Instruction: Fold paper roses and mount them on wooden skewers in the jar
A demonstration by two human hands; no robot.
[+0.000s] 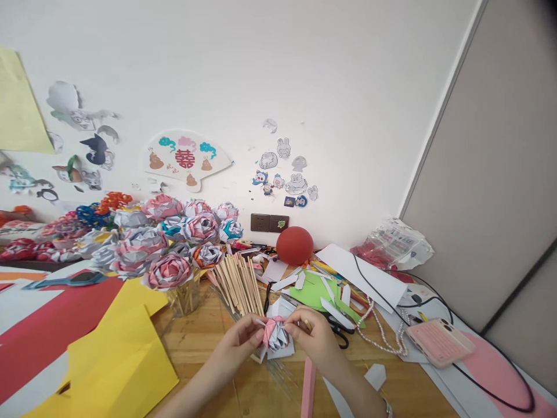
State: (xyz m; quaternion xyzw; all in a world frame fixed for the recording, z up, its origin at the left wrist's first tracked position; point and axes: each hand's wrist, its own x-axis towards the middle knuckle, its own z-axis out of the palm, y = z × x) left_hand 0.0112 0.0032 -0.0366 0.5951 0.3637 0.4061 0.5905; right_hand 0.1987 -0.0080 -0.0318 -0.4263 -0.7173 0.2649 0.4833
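Between my two hands is a small folded paper flower (277, 335), pink on one side with white pleated edges, held just above the wooden table. My left hand (243, 338) pinches its left edge between thumb and fingers. On the other side, my right hand (310, 331) has finger and thumb closed on the flower's right edge. White paper pieces (285, 350) lie under and behind it. A bundle of wooden sticks (237, 284) stands just beyond my left hand. Dark-handled scissors (342, 334) lie partly hidden behind my right hand.
Finished paper flowers (169, 270) crowd the left, some standing in a clear container (181, 299). Yellow paper (126, 354) covers the left front. Green paper (315, 290) and a red balloon (295, 245) lie behind my hands. A bead string (383, 339), a phone (440, 342) and a black cable (500, 395) occupy the right.
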